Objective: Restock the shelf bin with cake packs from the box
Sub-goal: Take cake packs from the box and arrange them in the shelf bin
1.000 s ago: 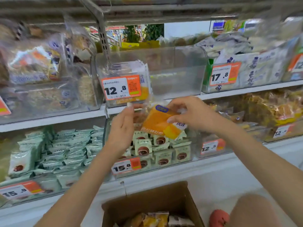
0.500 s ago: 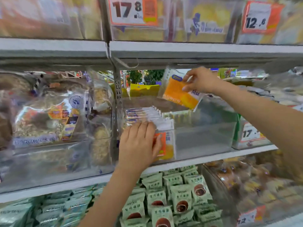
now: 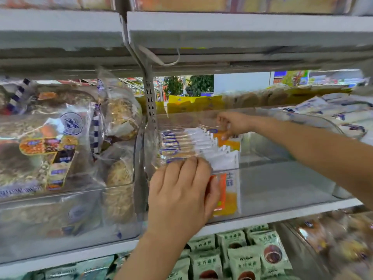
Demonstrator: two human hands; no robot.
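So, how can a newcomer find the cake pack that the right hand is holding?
Find the clear shelf bin on the middle shelf, right of the perforated metal upright. A row of packs stands along its left side. The orange cake pack is at the far end, pinched by the right hand; only it shows its orange face.

Clear bin (image 3: 282, 184) open at right, cake packs (image 3: 201, 144) crowding left, upper shelf (image 3: 242, 31) low overhead
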